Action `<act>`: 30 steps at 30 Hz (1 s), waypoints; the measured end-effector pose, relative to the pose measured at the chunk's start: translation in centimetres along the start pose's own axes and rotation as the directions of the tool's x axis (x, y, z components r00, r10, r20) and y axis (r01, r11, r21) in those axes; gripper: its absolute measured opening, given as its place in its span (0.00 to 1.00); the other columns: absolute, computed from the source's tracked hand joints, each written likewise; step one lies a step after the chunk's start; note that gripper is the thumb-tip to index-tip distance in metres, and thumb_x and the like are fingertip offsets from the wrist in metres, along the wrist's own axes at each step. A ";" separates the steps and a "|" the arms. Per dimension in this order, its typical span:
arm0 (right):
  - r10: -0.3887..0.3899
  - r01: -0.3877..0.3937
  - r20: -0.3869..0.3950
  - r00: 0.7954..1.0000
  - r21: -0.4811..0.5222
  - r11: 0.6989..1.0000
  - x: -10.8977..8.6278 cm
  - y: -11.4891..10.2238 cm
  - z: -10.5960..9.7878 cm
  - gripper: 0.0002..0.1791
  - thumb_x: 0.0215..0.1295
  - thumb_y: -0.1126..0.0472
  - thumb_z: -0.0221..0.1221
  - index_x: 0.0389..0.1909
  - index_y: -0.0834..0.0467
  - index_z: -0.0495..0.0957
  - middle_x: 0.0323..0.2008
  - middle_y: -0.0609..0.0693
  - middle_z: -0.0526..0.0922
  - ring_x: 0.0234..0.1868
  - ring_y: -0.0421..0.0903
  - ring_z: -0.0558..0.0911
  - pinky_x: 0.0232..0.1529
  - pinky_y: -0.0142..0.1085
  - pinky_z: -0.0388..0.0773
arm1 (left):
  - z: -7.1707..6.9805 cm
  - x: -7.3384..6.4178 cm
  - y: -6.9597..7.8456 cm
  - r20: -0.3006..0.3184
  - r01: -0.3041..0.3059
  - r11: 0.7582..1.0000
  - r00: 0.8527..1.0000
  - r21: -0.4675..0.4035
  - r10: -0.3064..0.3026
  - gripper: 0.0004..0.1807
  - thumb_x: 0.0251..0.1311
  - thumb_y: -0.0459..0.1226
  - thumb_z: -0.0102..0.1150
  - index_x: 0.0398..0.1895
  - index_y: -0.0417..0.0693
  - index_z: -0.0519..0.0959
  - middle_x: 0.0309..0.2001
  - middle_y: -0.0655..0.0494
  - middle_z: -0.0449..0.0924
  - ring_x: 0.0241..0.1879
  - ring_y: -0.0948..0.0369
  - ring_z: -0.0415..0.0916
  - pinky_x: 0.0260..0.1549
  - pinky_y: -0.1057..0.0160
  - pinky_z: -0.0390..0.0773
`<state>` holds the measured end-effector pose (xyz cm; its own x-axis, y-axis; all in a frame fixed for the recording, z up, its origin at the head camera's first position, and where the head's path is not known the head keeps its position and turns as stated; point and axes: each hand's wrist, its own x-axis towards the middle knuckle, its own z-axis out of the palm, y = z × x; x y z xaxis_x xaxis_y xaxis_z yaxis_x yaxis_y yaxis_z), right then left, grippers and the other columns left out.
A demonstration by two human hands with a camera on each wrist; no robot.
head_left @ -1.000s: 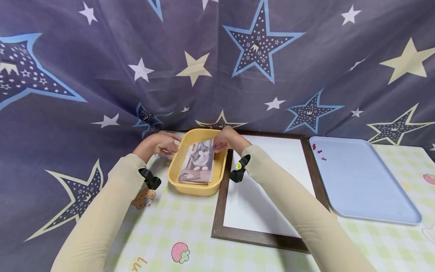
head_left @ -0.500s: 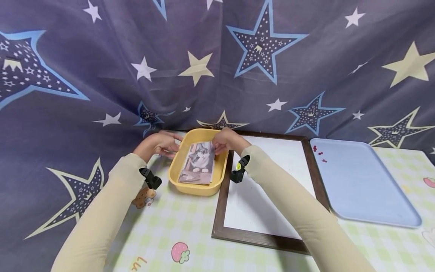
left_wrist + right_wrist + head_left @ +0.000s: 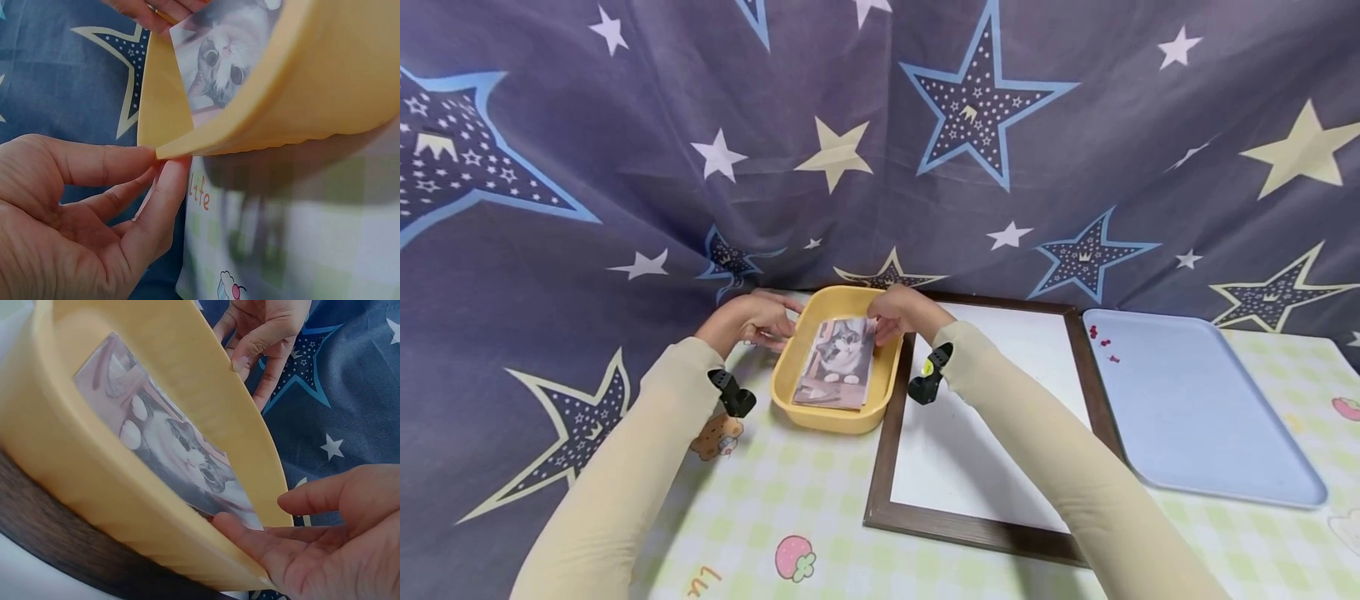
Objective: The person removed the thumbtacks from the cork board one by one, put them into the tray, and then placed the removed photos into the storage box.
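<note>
A yellow plastic basin [image 3: 836, 420] stands at the back of the table, partly over the frame of a white board. Inside it lies a cat photo [image 3: 838, 367], with the edge of another sheet showing beneath it. My left hand [image 3: 762, 320] pinches the basin's left rim between thumb and fingers, as the left wrist view shows. Over the right rim reaches my right hand [image 3: 901, 313]. In the right wrist view its fingertips [image 3: 228, 526] are inside the basin at the photo's edge, and its thumb stands apart from them.
A dark wooden frame [image 3: 958, 522] around a white board [image 3: 977, 467] lies right of the basin. Farther right is a pale blue tray [image 3: 1210, 417] with several red push pins [image 3: 1105, 342]. A starry curtain [image 3: 760, 100] hangs behind the table with its checked cloth [image 3: 745, 517].
The photo has sunk slightly and lies lower in the basin, away from my right fingers' grip. My left hand stays on the rim. The view has shifted a little.
</note>
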<state>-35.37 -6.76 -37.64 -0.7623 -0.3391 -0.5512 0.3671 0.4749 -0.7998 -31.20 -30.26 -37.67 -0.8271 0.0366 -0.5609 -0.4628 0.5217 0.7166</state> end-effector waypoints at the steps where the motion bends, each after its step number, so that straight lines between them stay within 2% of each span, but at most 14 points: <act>1: -0.005 0.005 0.004 1.000 0.003 1.000 0.0 0.0 0.0 0.26 0.75 0.67 0.50 0.70 0.72 0.61 0.62 0.73 0.75 0.61 0.66 0.81 0.61 0.47 0.81 | 0.0 -0.1 0.0 0.001 0.000 1.000 1.000 0.000 0.000 0.38 0.61 0.20 0.49 0.77 0.39 0.58 0.59 0.41 0.75 0.31 0.67 0.78 0.36 0.67 0.85; 6: -0.036 0.036 0.008 0.999 -0.003 0.999 -0.2 -0.1 0.1 0.27 0.75 0.68 0.50 0.70 0.73 0.61 0.64 0.76 0.72 0.61 0.68 0.80 0.61 0.48 0.81 | -0.2 -0.2 0.0 -0.003 -0.002 1.000 1.000 0.003 0.002 0.38 0.61 0.20 0.49 0.77 0.40 0.59 0.59 0.42 0.74 0.32 0.66 0.78 0.38 0.66 0.85; 10: -0.037 0.037 0.006 0.999 -0.034 0.999 -0.3 0.0 0.2 0.25 0.75 0.67 0.50 0.68 0.73 0.63 0.64 0.75 0.73 0.61 0.66 0.80 0.62 0.48 0.80 | -0.1 0.0 -0.1 -0.008 0.004 1.000 1.000 -0.002 -0.004 0.38 0.61 0.20 0.49 0.77 0.40 0.59 0.55 0.44 0.75 0.30 0.67 0.77 0.36 0.66 0.85; 17: -0.045 0.045 0.020 0.999 -0.028 0.999 -0.5 0.1 0.2 0.28 0.75 0.67 0.49 0.71 0.74 0.60 0.69 0.77 0.66 0.64 0.68 0.78 0.64 0.49 0.79 | 0.1 0.2 0.0 -0.020 0.008 1.000 1.000 0.002 -0.008 0.37 0.59 0.20 0.49 0.75 0.40 0.61 0.47 0.48 0.76 0.28 0.67 0.75 0.35 0.66 0.85; 30: -0.056 0.058 0.026 0.998 -0.054 0.997 -0.8 0.2 0.1 0.26 0.75 0.66 0.50 0.70 0.74 0.62 0.65 0.78 0.71 0.64 0.68 0.78 0.65 0.49 0.78 | 0.3 0.1 0.1 -0.022 0.014 1.000 1.000 0.013 -0.014 0.37 0.60 0.19 0.48 0.75 0.40 0.60 0.52 0.46 0.77 0.26 0.68 0.72 0.34 0.67 0.84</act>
<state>-34.60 -6.51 -37.40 -0.7676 -0.3865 -0.5113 0.2932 0.4976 -0.8164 -31.27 -29.96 -37.77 -0.8274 0.0102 -0.5615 -0.4706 0.5331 0.7031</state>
